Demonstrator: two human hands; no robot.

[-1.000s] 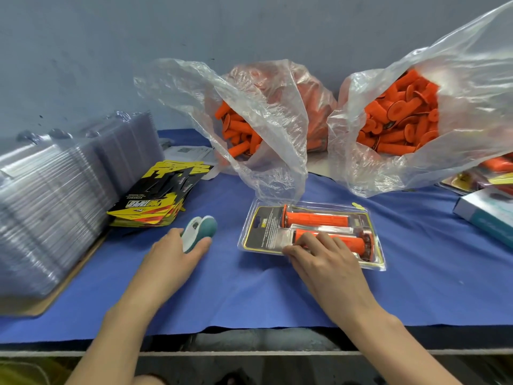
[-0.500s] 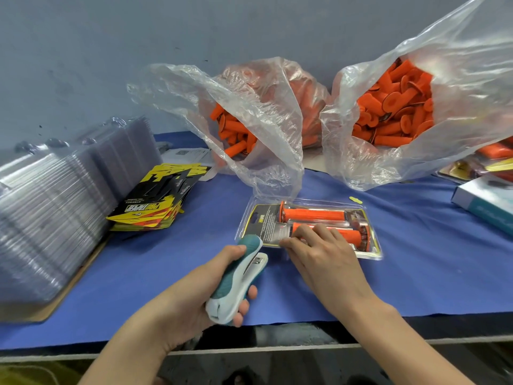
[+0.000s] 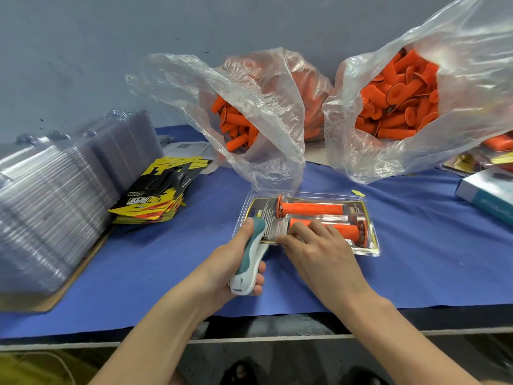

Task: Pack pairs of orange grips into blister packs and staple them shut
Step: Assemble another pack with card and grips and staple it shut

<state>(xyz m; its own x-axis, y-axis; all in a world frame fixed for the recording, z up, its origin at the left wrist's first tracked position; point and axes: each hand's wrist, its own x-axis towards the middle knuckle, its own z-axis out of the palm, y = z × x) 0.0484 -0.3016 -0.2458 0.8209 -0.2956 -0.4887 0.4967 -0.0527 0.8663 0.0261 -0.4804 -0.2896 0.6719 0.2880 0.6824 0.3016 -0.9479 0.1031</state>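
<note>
the blister pack (image 3: 306, 222) lies flat on the blue cloth (image 3: 416, 259) near the table's front edge, dead centre, with two orange grips (image 3: 312, 209) inside it side by side over a black and yellow card. it's clear plastic, glinting at the rim, lid down over the grips. the right hand (image 3: 316, 245) presses on the near grip, fingers spread and flat, holding nothing, just pinning the pack. the left hand (image 3: 236, 262) is wrapped tight round a teal and white stapler (image 3: 251, 254), thumb along the top, its nose touching the pack's near left corner; whether the plastic sits in its mouth i can't tell, the hand covers it.

at twelve o'clock from the pack a clear bag (image 3: 249, 115) of loose orange grips slumps, its open flap hanging almost onto the pack's far edge. at one o'clock a second bag (image 3: 422, 101), fuller. at ten o'clock, a stack of printed cards (image 3: 158, 195), and beyond at nine o'clock a tall stack of empty blister shells (image 3: 55, 195). a pale box (image 3: 488, 193) sits at three o'clock.
</note>
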